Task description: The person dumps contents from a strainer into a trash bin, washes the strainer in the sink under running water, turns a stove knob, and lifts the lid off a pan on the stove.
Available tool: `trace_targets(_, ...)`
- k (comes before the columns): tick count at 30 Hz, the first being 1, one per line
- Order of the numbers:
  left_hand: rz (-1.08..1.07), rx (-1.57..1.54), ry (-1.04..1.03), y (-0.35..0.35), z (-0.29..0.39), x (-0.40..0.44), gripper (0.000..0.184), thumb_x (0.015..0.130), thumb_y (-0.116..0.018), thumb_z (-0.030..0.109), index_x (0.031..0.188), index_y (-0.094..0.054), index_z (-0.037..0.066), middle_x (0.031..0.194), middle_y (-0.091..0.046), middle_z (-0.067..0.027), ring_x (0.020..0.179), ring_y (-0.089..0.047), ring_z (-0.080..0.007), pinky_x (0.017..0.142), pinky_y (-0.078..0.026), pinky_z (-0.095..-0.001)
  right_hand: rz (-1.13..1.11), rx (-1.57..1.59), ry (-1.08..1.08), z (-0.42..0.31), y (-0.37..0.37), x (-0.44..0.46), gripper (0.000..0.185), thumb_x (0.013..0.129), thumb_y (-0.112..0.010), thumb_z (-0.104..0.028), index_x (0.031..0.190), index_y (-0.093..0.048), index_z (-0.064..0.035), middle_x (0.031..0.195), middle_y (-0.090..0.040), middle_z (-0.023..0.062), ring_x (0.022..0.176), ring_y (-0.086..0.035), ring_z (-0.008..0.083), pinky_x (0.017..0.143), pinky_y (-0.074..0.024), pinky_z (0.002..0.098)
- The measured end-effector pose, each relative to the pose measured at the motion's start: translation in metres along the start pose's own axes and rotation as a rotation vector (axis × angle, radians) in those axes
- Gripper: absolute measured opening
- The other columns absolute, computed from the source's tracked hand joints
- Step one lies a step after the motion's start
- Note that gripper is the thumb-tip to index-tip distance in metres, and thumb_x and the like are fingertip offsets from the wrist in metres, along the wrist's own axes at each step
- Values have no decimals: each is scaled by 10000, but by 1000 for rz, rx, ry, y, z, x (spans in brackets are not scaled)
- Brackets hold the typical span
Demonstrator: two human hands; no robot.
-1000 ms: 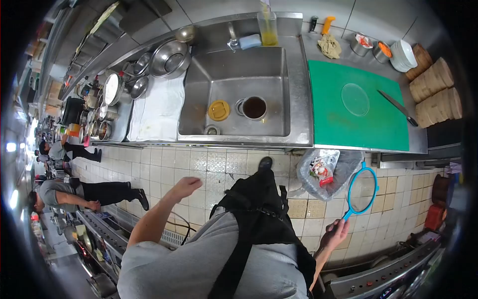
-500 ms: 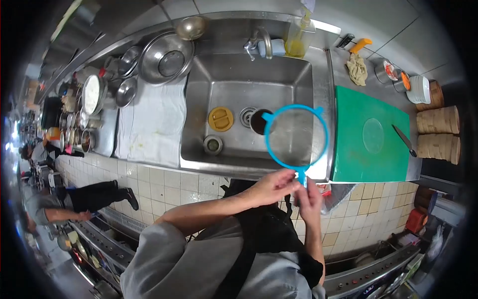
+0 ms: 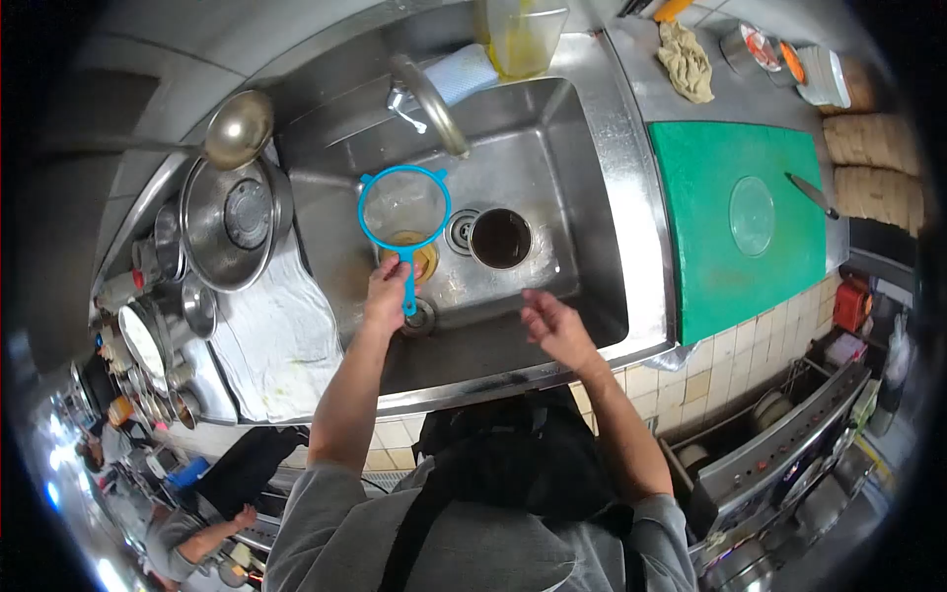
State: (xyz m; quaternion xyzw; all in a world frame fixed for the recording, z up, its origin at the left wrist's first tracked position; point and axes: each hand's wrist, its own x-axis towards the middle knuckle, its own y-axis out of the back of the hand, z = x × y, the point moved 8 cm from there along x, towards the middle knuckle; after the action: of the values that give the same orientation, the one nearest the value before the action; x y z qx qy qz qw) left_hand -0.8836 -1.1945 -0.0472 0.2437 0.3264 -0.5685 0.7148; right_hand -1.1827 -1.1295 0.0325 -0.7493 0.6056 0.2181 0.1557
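Blue strainer [image 3: 404,206] now in left hand [image 3: 389,288]

The blue-rimmed round strainer [image 3: 404,202], its mesh seemingly fine, was in the left hand [image 3: 389,288] over the sink [image 3: 513,178], two lugs facing away and the handle pointing toward the person. The round container [image 3: 500,240] of dark liquid stood upright beside the drain [image 3: 462,233], near the right hand [image 3: 559,333].

Cutting board [image 3: 700,266] right of sink [image 3: 582,197], towel [image 3: 271,345] left.
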Motion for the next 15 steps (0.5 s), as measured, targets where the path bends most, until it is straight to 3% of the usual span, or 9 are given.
trace_targets(1,36,52,40,9,-4,13,217,968,-566,109,1175,-593,50,1044,-659,-78,930,-642,-176,741,-546,-364,51,110,-106,11,10,3,317,968,-578,-139,1273,-545,-57,879,-642,48,781,-620,115,640,-544,279)
trace_targets(9,106,189,85,37,-35,77,327,949,-597,98,1259,-554,5,1109,-657,-97,1004,-627,-173,873,-495,-302,290,102,-209,56,60,53,288,963,-589,-148,1227,-553,-37,948,-636,67,795,-624,119,662,-576,299)
trace_targets(11,213,471,-70,55,-38,92,351,946,-610,111,1283,-548,33,1104,-658,-65,1026,-612,-169,882,-481,-301,331,99,-231,67,66,66,302,953,-606,-155,1224,-551,-34,952,-638,81,797,-632,134,652,-578,307)
trace_targets(12,208,483,-61,53,-39,91,351,946,-610,111,1283,-548,33,1104,-658,-65,1026,-612,-169,882,-481,-301,336,107,-243,69,67,72,302,953,-606,-155,1224,-551,-34,952,-638,81,797,-632,134,652,-578,307)
trace_targets(14,341,450,-425,48,-14,79,354,935,-614,72,1280,-547,31,1126,-650,-71,1075,-590,-173,941,-461,-307,361,55,-250,70,71,84,316,940,-623,-152,1221,-550,-27,953,-644,100,787,-642,158,644,-577,314)
trace_targets(15,336,461,-420,41,-14,80,354,935,-614,72,1280,-547,31,1126,-650,-71,1075,-590,-173,941,-461,-307,365,62,-259,76,71,90,316,940,-623,-152,1221,-550,-27,953,-644,100,787,-642,158,644,-577,314)
